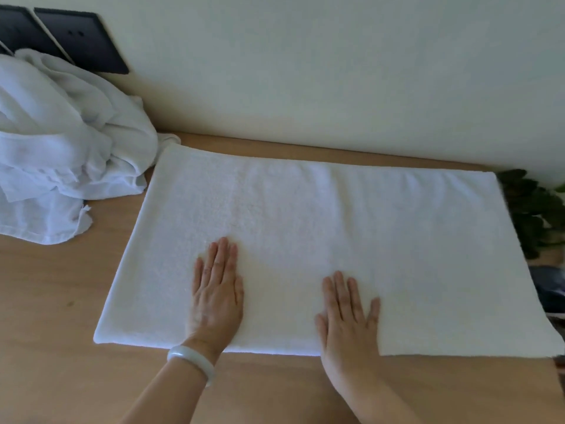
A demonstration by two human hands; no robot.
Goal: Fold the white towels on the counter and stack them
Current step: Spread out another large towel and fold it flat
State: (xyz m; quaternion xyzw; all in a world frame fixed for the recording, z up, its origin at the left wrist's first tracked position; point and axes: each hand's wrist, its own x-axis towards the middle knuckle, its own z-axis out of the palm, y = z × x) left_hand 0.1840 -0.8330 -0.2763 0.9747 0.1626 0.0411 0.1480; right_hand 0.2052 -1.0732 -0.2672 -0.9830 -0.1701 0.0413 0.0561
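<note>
A white towel [321, 221] lies spread flat as a wide rectangle on the wooden counter [55, 301]. My left hand [217, 289] rests palm down on its near left part, fingers straight and together; a pale bangle circles that wrist. My right hand [348, 313] lies flat on the towel's near edge, fingers straight and slightly spread. A heap of crumpled white towels [61, 142] sits at the counter's back left, touching the spread towel's far left corner.
A pale wall [305, 71] runs along the counter's back edge, with dark socket plates [76, 38] at the upper left. A green leafy plant [532, 209] stands at the right end, beside the towel's right edge. A dark object [550, 286] lies below it.
</note>
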